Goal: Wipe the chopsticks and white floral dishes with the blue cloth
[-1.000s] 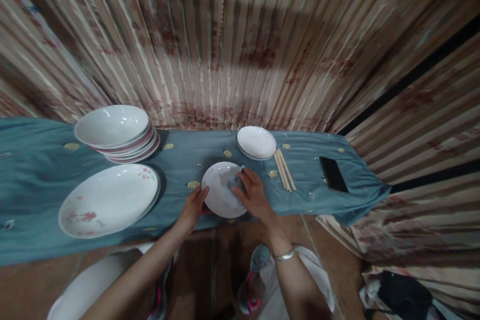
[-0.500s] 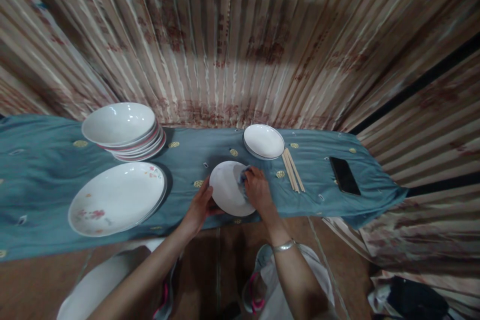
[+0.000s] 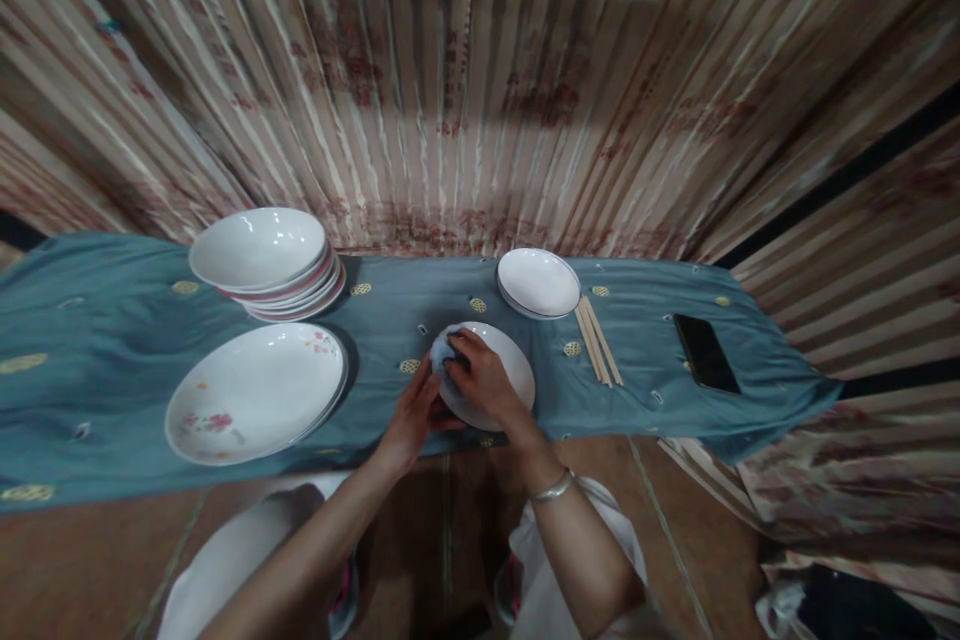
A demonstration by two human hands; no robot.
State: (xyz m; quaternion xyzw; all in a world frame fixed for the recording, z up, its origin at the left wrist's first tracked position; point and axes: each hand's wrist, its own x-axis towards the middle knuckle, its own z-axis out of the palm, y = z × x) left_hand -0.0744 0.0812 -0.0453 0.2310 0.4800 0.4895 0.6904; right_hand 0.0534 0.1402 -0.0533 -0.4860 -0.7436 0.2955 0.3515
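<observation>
A small white plate (image 3: 514,360) is near the front edge of the cloth-covered table, in front of me. My left hand (image 3: 416,412) grips its left rim, thumb on top and fingers underneath. Bunched under the fingers of my right hand (image 3: 484,375) is a light blue cloth (image 3: 444,350), pressed on the plate's upper left side. The right hand and forearm hide part of the plate. A silver bracelet circles my right wrist.
Left stand a stack of white bowls (image 3: 259,250) and oval floral plates (image 3: 255,390). Behind the small plate are stacked shallow dishes (image 3: 538,282); chopsticks (image 3: 598,340) and a black phone (image 3: 706,353) lie to the right. A pleated curtain (image 3: 450,90) hangs behind the table (image 3: 382,320).
My right hand has swept the cloth from the plate's right side to its upper left, close to my left hand. The left hand keeps its hold. The whole view has shifted slightly.
</observation>
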